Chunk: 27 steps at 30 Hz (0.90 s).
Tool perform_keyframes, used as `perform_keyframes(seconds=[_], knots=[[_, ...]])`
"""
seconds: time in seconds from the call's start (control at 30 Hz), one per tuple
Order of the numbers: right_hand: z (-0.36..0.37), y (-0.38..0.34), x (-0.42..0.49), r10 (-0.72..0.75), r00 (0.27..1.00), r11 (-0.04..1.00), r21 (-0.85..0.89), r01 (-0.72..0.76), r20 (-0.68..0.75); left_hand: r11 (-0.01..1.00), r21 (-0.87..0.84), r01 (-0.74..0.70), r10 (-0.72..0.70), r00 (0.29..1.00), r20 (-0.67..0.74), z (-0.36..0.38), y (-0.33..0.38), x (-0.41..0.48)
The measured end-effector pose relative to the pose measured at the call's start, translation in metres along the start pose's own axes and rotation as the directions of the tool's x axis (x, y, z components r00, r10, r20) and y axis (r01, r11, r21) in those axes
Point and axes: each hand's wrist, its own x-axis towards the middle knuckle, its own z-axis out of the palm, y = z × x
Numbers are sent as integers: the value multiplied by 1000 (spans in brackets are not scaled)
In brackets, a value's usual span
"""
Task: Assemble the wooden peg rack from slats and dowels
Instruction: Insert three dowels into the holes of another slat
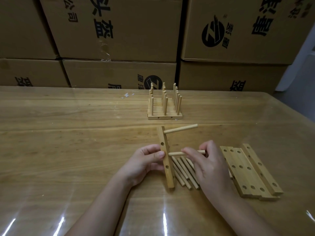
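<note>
Left hand (144, 164) grips a slat (166, 159), thumb on the near face and fingers curled round the back, holding it nearly upright with its lower end down on the tabletop (68, 142). One dowel (180, 128) sits in the slat's top hole, above both hands, and sticks out to the right. Right hand (209, 166) pinches a second dowel (177, 153) between thumb and fingers, level, its tip right up against the slat's face between the hands; whether it is in a hole, I cannot tell. Under the right hand lie loose dowels (184, 172), side by side. Just to the right of that hand rests a stack of slats (250, 169), holes up. Beyond the hands stands a finished rack (164, 106), pegs upright. Cardboard boxes (119, 31) rise behind the tabletop.
</note>
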Motion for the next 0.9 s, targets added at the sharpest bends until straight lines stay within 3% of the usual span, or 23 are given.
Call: perform_keyframes(seconds=[0.3,0.7,0.8,0.9], knots=[[4,-1,-1,2,999,1000,29,0,-49,999,39,12,-11,1000,-21,-5,-3,0],[8,0,-3,49,999,998,45,-49,-2,998,61,0,0,1000,5,-6,-5,1],[13,1,-7,150,987,977,144,-156,51,998,64,2,-2,1000,-13,-5,-4,2],[16,2,-9,301,944,882,337,-330,135,998,64,1,0,1000,-17,-4,-4,2]])
